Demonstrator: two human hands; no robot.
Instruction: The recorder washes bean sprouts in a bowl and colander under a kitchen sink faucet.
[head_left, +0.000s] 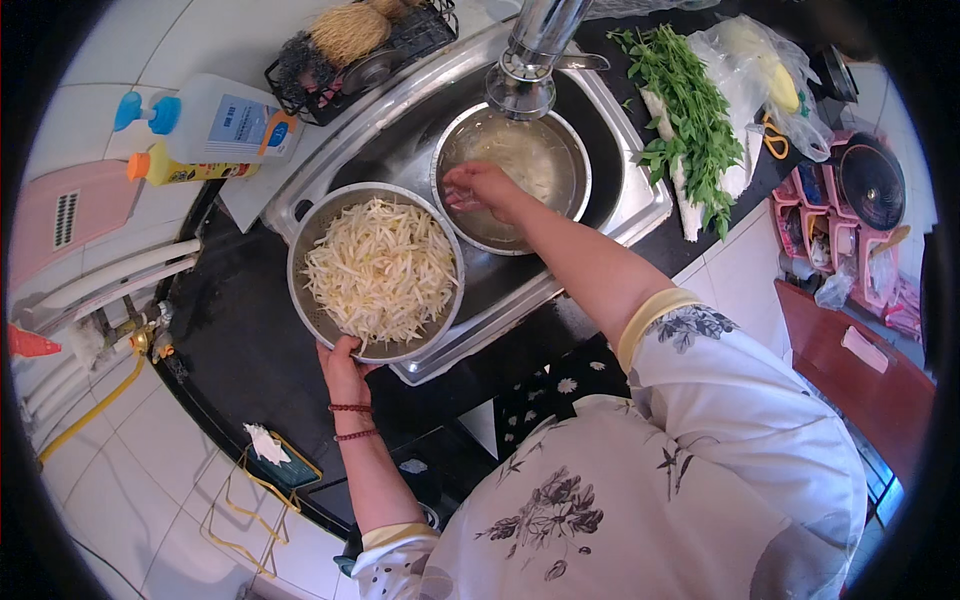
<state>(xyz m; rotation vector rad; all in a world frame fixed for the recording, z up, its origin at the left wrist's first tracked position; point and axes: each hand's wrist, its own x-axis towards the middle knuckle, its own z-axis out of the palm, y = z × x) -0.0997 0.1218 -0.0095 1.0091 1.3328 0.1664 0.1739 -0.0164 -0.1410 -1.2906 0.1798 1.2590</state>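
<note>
My left hand (346, 373) grips the near rim of a metal colander (302, 281) heaped with bean sprouts (381, 274), at the left end of the sink. The thumb lies over the rim and the other fingers are under it. My right hand (480, 189) is over the left side of a metal basin (559, 172) of cloudy water, its fingers loosely curled with nothing seen between them. The basin stands in the stainless steel sink (611, 124), below the chrome faucet (521, 86).
Leafy greens (686, 124) and a plastic bag (739, 56) lie right of the sink, near orange-handled scissors (775, 139). A wire basket (322, 112) with brushes stands behind. Plastic bottles (225, 120) are at the back left. Bent yellow wire (251, 510) sits at the counter's left edge.
</note>
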